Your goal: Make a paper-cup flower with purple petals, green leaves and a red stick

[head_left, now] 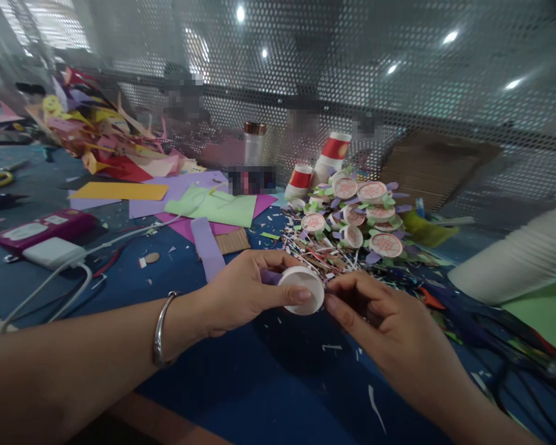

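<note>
My left hand [241,287] pinches a shallow white paper cup base [306,277], its thumb pressed inside the round hollow. A purple paper piece [270,277] shows between that hand's fingers and the cup base. At the rim's right side, my right hand [382,315] has its thumb and fingertips drawn together. Whatever they grip, if anything, is too small or hidden. Just beyond the hands lies a pile of cut cup bases [345,187] with red prints and green and purple paper tabs. A purple paper strip [207,247] lies behind my left hand.
Paper cups [301,178] stand behind the pile, before a perforated metal screen [278,74]. Colored sheets [227,207] and heaped paper scraps [106,136] lie leftward. A magenta power bank [69,224] and white cable [120,235] are at left. A stack of white cups [514,253] lies right.
</note>
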The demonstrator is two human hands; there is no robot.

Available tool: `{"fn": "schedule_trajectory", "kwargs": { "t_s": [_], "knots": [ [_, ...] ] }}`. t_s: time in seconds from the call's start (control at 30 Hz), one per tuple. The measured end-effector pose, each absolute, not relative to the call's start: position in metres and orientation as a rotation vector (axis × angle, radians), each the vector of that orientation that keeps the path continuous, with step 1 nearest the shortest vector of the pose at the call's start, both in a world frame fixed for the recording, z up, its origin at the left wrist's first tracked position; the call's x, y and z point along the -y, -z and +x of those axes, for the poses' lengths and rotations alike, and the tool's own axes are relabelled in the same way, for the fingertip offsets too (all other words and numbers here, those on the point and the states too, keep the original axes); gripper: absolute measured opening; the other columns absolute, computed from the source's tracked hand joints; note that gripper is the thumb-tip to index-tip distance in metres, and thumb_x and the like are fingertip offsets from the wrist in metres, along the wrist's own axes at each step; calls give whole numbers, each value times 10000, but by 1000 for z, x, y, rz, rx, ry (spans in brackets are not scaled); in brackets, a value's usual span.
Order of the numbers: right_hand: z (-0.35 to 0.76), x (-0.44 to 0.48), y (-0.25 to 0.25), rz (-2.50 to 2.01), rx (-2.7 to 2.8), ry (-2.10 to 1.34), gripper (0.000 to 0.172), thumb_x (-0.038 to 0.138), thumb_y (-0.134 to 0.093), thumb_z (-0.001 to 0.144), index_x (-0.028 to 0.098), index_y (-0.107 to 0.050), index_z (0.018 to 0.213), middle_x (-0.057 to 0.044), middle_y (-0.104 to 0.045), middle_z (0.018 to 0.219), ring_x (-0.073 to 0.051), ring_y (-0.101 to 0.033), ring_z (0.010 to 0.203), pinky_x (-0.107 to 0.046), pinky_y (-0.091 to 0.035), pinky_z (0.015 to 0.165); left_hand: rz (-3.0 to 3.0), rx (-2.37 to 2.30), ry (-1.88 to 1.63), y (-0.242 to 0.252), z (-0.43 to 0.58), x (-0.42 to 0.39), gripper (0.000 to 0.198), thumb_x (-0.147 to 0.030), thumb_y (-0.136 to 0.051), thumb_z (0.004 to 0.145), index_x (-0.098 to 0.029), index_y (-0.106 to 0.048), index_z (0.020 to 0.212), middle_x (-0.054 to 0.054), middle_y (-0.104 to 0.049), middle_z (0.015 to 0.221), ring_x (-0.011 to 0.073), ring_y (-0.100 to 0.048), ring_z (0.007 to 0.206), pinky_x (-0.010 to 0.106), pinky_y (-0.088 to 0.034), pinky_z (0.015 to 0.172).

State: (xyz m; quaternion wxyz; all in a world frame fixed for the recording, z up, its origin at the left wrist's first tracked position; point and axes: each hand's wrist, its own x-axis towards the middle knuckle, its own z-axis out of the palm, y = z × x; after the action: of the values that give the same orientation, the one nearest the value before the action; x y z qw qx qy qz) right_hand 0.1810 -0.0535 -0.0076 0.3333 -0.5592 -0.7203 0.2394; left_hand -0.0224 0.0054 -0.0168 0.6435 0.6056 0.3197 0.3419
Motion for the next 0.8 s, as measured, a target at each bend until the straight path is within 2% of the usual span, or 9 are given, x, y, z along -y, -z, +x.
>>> {"fn": "schedule_trajectory", "kwargs": {
  "t_s": [0.23,0.5,0.7,0.8],
  "knots": [
    [185,52,9,-1465,1860,-594,185,372,-545,968,232,-665,982,3,-709,715,-165,-666,636,-293,-494,592,1368,-728,-853,15,-23,-6,155,-212,-776,786,-143,-716,911,5,-694,850,105,-593,774,215,-427,697],
    [190,51,11,-1496,1879,-624,187,386,-549,968,234,-651,929,3,-709,732,-167,-690,653,-288,-519,594,1438,-743,-837,17,-22,-7,173,-228,-788,779,-143,-709,909,1,-692,854,103,-595,774,217,-421,705],
    [189,50,9,-1489,1865,-563,185,396,-564,958,240,-636,889,16,-700,680,-155,-676,592,-284,-501,573,1440,-790,-880,17,-24,-7,233,-285,-803,773,-154,-685,927,-4,-688,842,105,-588,758,224,-406,684],
    [189,50,9,-1506,1844,-592,197,405,-553,955,239,-639,895,10,-694,672,-163,-668,597,-290,-493,561,1431,-758,-836,16,-23,-6,190,-224,-790,772,-153,-674,905,-21,-670,823,89,-572,736,215,-401,677]
  ]
}}
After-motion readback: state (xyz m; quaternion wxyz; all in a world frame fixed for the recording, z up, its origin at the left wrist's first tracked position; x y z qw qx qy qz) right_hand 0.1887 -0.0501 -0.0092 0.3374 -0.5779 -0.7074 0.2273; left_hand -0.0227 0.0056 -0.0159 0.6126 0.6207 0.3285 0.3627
